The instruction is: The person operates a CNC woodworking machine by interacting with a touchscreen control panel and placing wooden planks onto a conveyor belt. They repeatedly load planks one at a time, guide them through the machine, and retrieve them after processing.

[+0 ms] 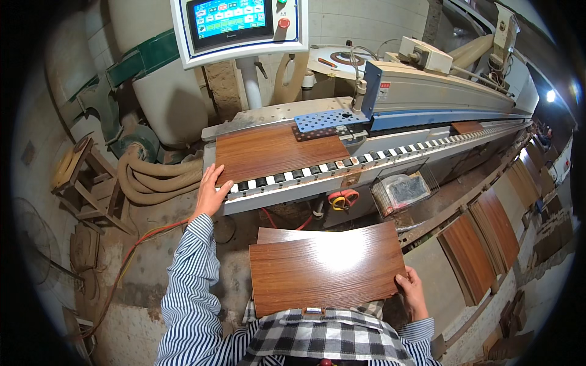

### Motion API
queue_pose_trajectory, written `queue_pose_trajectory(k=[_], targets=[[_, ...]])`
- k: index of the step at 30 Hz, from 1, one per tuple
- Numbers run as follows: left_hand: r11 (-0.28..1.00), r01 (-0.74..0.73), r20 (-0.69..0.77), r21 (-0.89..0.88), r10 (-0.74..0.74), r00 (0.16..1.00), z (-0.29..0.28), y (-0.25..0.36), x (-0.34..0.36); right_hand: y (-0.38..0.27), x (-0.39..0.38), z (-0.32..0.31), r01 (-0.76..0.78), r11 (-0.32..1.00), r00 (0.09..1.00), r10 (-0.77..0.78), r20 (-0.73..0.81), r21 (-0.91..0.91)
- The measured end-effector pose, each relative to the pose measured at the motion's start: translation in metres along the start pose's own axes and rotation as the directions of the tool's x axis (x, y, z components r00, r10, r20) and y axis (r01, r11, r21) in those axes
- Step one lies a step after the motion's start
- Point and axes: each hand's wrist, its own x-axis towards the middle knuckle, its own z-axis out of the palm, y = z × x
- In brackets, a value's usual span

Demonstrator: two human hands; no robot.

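Observation:
A brown wood-grain board (268, 151) lies flat on the infeed end of a long edge-banding machine (415, 85), its far right part under a perforated blue guard plate (323, 121). At that board's left end rests my left hand (210, 192), fingers spread, thumb near the front corner. My right hand (412, 291) grips the lower right corner of another wood-grain panel (317, 271), thumb on its face. This panel leans in front of my checked apron, with light glaring off its middle. Behind it the upper edge of one more panel (281, 235) shows.
A roller track (311, 172) runs along the machine's front. A control screen (231, 21) stands above. Below the track hang a wire basket (403, 192) and red-and-yellow tape rolls (343, 200). Panel stacks (467, 253) lie at right; ribbed hoses (152, 177) and a wooden stool (91, 186) at left.

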Motion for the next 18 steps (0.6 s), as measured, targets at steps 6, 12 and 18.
queue_pose_trajectory(k=[6, 12, 18], targets=[[0.999, -0.023, -0.003, 0.036, 0.023, 1.000, -0.001, -0.004, 0.002, -0.002, -0.002, -0.004, -0.020, 0.982, 0.995, 0.001, 0.101, 0.190], [0.982, 0.032, 0.031, 0.189, -0.038, 0.999, -0.006, 0.010, 0.003, -0.003, 0.000, -0.005, -0.012, 0.951, 0.987, -0.039, 0.156, 0.310], [0.955, 0.035, 0.039, 0.295, -0.048, 0.998, -0.001, 0.024, 0.004, -0.004, -0.002, -0.007, 0.047, 0.909, 0.992, -0.092, 0.088, 0.415]])
